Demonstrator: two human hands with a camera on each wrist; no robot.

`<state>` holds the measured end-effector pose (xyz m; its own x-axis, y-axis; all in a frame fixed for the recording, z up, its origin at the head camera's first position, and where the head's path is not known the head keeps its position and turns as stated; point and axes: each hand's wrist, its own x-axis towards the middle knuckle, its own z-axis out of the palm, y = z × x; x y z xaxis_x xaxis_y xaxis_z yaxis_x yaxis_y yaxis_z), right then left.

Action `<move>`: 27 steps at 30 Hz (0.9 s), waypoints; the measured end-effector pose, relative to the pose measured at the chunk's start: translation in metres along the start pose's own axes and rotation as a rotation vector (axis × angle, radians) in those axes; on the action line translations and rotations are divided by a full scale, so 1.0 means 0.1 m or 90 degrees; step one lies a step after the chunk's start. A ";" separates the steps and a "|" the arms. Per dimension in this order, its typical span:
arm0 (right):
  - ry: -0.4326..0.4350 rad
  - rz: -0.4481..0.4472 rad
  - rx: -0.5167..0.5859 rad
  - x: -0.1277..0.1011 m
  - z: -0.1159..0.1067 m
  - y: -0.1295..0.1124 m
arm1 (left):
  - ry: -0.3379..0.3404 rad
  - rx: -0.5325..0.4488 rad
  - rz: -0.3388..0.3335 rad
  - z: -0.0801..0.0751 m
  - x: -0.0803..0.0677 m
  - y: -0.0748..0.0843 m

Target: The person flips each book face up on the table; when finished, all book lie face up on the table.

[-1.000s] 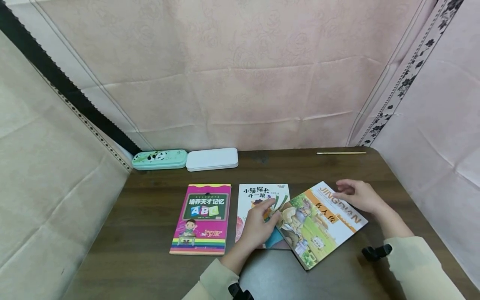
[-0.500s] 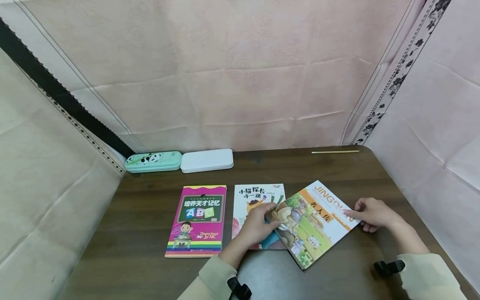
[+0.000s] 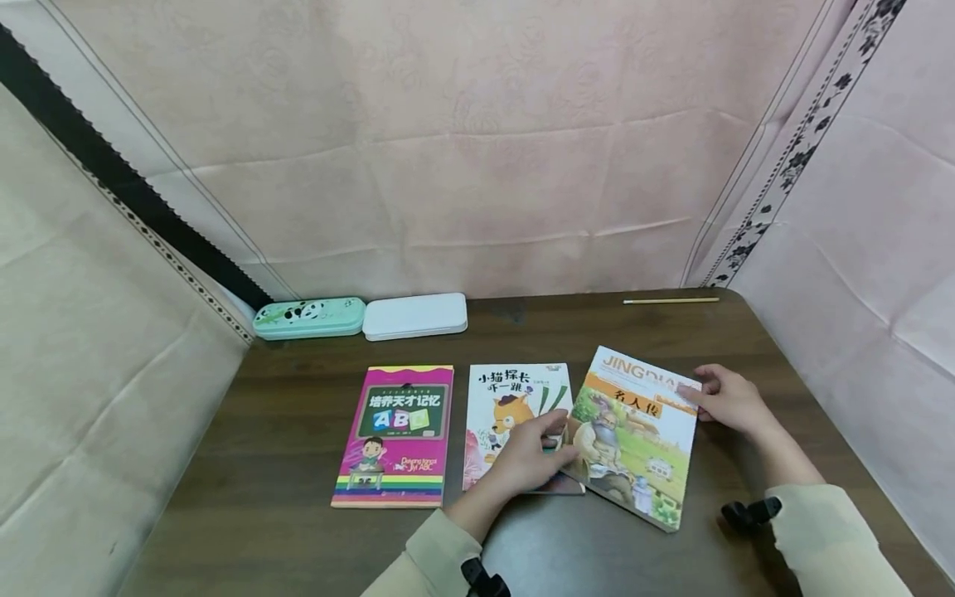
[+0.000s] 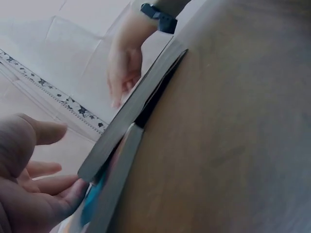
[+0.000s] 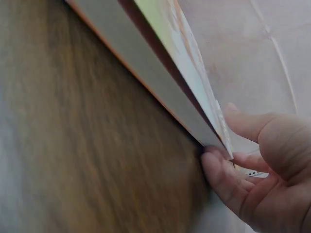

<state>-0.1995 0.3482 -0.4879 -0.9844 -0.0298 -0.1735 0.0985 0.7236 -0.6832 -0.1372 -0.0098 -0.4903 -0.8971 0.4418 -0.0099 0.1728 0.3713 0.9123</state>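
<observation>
In the head view my right hand (image 3: 727, 402) pinches the upper right edge of a book with a green picture and an orange band (image 3: 634, 439), thumb on the cover. The right wrist view shows the fingertips at the page edges (image 5: 160, 92) under the cover. My left hand (image 3: 525, 456) lies over a white book with a cartoon cat (image 3: 515, 406), close to the green book's left edge. In the left wrist view its thumb (image 4: 48, 132) stands apart, and a fingertip touches the book's corner. The green book's lower left side overlaps the cat book.
A pink ABC book (image 3: 395, 448) lies to the left of the cat book. Along the table's back edge are a teal panda pencil case (image 3: 309, 318), a white case (image 3: 415, 316) and a thin yellowish stick (image 3: 670, 301). Cloth (image 3: 477, 166) hangs behind and at both sides.
The green book has turned from a strong slant to more upright and shifted right, uncovering more of the cat book. My right hand came down to its edge, then moved up with it.
</observation>
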 end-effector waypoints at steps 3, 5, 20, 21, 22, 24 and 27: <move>0.006 -0.020 -0.045 0.07 0.03 -0.02 | -0.012 -0.038 -0.015 0.06 0.00 0.02; 0.008 -0.041 -0.082 0.11 0.04 -0.04 | -0.023 -0.051 -0.023 0.10 0.01 0.04; -0.009 -0.107 -0.153 0.39 -0.06 -0.12 | -0.074 -0.025 -0.023 0.30 0.02 0.16; -0.011 -0.106 -0.157 0.41 -0.06 -0.12 | -0.074 -0.030 -0.025 0.31 0.02 0.16; -0.012 -0.106 -0.160 0.41 -0.07 -0.12 | -0.075 -0.035 -0.026 0.31 0.02 0.16; -0.011 -0.102 -0.160 0.42 -0.06 -0.11 | -0.077 -0.051 -0.027 0.33 0.01 0.14; 0.002 -0.091 -0.159 0.39 -0.04 -0.10 | -0.076 -0.065 -0.023 0.32 -0.01 0.11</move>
<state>-0.2393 0.3425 -0.4849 -0.9861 -0.1423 -0.0859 -0.0800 0.8597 -0.5046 -0.1214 0.0205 -0.4931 -0.8457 0.5267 -0.0862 0.0943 0.3063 0.9473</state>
